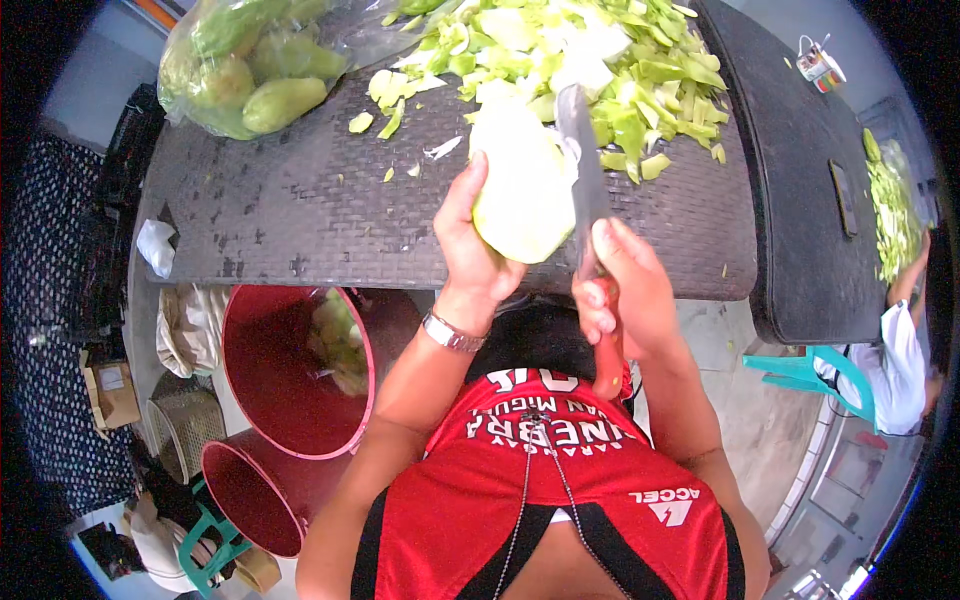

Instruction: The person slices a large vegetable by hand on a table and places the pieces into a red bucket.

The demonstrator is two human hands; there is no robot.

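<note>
My left hand (476,236) holds a large pale peeled fruit (521,187), perhaps a green papaya, just above the near part of a dark woven table (300,202). Its surface is so bright that little detail shows. In my right hand (630,281) is a knife by its orange-red handle (609,360). The broad blade (586,165) points away from me and lies along the right side of the fruit, seeming to touch it. Behind both hands spreads a heap of green and white peelings (645,82).
A clear plastic bag of unpeeled green fruit (255,75) sits at the table's far left. Red bins (255,375) stand below the left edge. On the right, a black table (810,202) carries a phone (842,197) and a mug (817,67); another person (896,360) sits beside it.
</note>
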